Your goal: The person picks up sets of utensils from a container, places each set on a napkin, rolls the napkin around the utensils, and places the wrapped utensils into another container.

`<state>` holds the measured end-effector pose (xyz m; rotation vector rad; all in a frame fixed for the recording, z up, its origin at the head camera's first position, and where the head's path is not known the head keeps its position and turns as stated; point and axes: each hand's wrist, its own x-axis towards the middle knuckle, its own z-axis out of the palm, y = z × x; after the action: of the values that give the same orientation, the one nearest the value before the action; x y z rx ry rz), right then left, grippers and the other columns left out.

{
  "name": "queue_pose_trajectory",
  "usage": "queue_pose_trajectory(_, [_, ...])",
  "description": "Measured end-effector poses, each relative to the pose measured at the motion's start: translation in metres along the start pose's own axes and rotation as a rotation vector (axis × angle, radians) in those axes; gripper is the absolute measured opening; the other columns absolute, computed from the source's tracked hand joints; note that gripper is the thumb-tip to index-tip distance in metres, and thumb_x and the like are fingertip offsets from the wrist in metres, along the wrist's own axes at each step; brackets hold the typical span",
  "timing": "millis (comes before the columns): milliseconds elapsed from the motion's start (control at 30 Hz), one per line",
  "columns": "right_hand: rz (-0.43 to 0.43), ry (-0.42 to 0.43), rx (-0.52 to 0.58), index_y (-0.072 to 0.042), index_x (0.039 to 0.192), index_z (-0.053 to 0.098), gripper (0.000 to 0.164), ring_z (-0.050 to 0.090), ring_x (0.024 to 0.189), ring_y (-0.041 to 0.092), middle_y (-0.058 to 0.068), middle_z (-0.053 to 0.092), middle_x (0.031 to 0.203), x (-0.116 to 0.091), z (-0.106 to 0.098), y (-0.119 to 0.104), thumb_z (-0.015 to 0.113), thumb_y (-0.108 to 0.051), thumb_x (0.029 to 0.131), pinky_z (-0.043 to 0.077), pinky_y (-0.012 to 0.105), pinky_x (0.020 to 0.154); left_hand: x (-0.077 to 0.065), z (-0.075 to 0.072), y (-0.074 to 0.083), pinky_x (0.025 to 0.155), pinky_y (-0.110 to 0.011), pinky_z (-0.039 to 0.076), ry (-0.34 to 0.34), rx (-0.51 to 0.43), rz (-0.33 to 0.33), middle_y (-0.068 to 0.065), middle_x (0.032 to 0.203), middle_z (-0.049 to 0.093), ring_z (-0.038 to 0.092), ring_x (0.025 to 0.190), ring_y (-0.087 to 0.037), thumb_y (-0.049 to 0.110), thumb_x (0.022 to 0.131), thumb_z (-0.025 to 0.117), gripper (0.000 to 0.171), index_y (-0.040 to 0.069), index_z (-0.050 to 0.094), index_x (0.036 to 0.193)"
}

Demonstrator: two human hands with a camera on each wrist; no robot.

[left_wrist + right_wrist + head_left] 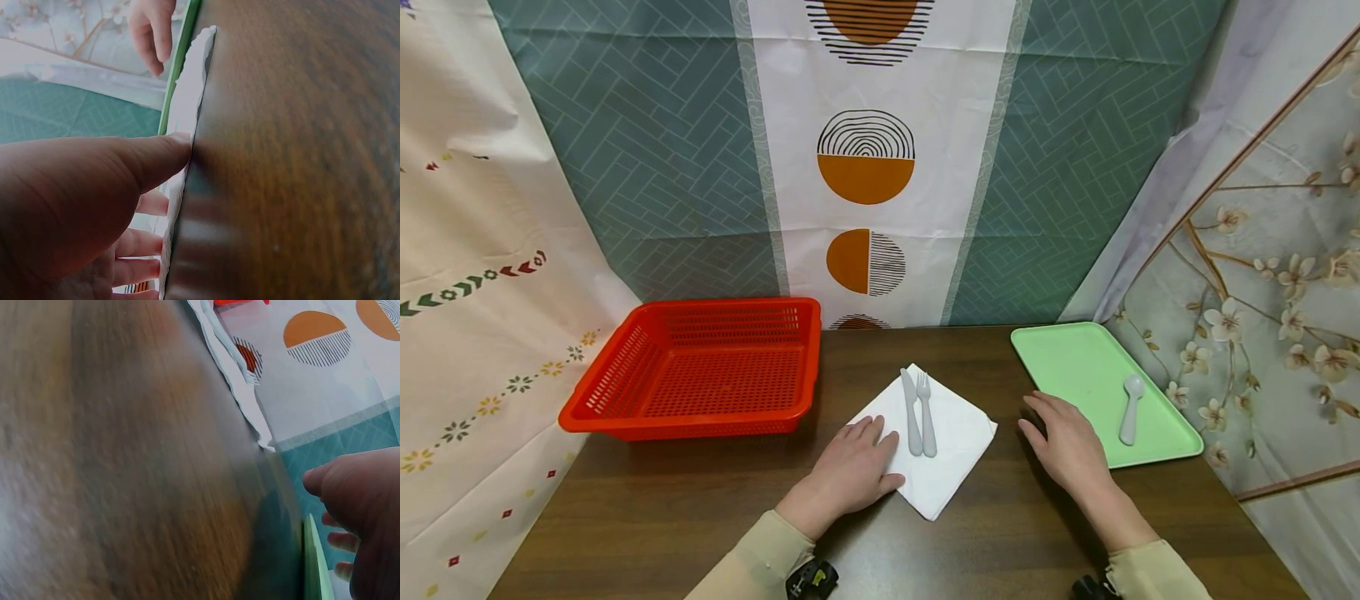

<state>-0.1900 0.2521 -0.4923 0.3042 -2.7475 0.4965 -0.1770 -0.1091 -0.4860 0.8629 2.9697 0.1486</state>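
A folded white napkin [957, 437] lies at an angle on the table. On it, side by side, are a grey knife [912, 412] and a grey fork [927, 421]. My left hand [852, 468] rests on the napkin's left edge with fingers spread, and its thumb touches the near edge, as the left wrist view also shows. Over the table at the left edge of the green tray [1067, 358], my right hand [1067, 442] hovers with relaxed fingers and holds nothing. A grey spoon [1131, 408] lies on the tray's right side.
A red plastic basket [700, 423] stands at the back left of the brown wooden table [700, 508]. Patterned cloths hang behind the table [685, 167] and along both sides. Dark wrist cameras are strapped at both sleeves.
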Motion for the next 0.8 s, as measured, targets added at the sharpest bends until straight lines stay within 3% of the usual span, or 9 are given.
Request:
queue_pose_trajectory(433, [0.042,-0.013,-0.009,0.005,0.145,0.066,0.045,0.053,0.142,0.053,0.031,0.061,0.150,-0.002,-0.004,0.014,0.075,-0.017,0.106,0.042,0.067,0.116,0.000,0.000,0.000,0.123,-0.058,0.042,0.006,0.009,0.002,-0.022,0.163,0.053,0.050,0.151,-0.042,0.050,0.103,0.074,0.064,0.011,0.065,0.153])
queue_pose_trajectory(800, [0.010,0.054,-0.035,0.009,0.141,0.067,0.045,0.056,0.137,0.055,0.034,0.062,0.146,-0.003,-0.007,0.024,0.075,-0.017,0.105,0.043,0.067,0.113,0.001,0.000,0.000,0.123,-0.059,0.042,0.005,-0.005,0.009,-0.023,0.162,0.054,0.050,0.150,-0.044,0.049,0.103,0.075,0.065,0.009,0.065,0.153])
